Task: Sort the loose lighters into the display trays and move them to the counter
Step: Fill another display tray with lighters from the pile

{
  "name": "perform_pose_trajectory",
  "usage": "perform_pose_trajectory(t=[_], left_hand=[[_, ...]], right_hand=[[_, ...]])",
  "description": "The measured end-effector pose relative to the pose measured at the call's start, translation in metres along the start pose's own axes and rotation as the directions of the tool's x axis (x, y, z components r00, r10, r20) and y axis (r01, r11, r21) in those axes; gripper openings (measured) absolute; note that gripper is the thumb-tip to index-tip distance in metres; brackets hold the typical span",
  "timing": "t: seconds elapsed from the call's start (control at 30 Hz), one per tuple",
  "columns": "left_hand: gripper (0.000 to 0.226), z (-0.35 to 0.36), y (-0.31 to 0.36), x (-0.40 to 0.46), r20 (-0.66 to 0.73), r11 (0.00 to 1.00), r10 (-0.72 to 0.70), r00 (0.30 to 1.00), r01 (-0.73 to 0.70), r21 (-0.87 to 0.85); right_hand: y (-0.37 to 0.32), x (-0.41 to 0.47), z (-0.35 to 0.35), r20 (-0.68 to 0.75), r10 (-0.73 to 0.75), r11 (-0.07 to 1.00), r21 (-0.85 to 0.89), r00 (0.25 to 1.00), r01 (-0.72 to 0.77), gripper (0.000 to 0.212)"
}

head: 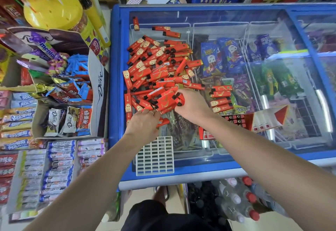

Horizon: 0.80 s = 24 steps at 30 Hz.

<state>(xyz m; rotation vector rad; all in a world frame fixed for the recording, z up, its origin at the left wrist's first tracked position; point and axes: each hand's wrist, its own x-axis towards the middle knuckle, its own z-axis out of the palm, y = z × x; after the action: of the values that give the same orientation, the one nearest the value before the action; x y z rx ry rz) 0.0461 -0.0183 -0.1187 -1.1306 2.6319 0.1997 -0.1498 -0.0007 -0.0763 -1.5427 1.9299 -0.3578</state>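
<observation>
A big heap of loose red lighters (156,67) lies on the glass lid of a blue chest freezer (116,78). My right hand (192,105) grips a bundle of several red lighters (166,100) at the heap's near edge. My left hand (144,123) sits just below it, fingers curled over a red lighter (163,122) and touching the bundle. An empty white grid tray (155,156) lies on the lid under my left wrist. A red display tray (234,121) partly filled with lighters stands to the right, behind my right forearm.
A few lighters (221,96) lie in a row right of the heap. Candy and chocolate boxes (54,103) crowd the shelf at left. Bottles with red caps (241,201) stand on the floor below the freezer's front edge. Ice-cream packets show through the glass.
</observation>
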Motion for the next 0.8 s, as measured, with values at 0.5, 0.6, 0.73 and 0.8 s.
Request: perform_pose_trajectory(t=[0.5, 0.6, 0.73, 0.8], left_hand=[[0.013, -0.001, -0.014, -0.013, 0.189, 0.456, -0.301, 0.935, 0.315, -0.833], [0.011, -0.014, -0.008, -0.014, 0.322, 0.028, -0.325, 0.889, 0.349, -0.937], [0.011, -0.023, -0.003, -0.008, 0.425, -0.234, -0.312, 0.85, 0.365, -0.901], [0.01, -0.031, 0.004, -0.002, 0.395, -0.275, -0.329, 0.858, 0.313, -0.909]], right_hand=[[-0.002, 0.024, 0.032, 0.098, -0.241, 0.779, -0.573, 0.965, 0.253, 0.042], [0.002, 0.025, 0.033, 0.084, -0.221, 0.809, -0.54, 0.972, 0.231, 0.039], [0.003, 0.021, 0.016, -0.018, -0.171, 0.939, -0.306, 0.985, 0.158, 0.034], [0.0, 0.011, -0.002, -0.064, -0.071, 0.997, -0.044, 0.995, 0.068, 0.031]])
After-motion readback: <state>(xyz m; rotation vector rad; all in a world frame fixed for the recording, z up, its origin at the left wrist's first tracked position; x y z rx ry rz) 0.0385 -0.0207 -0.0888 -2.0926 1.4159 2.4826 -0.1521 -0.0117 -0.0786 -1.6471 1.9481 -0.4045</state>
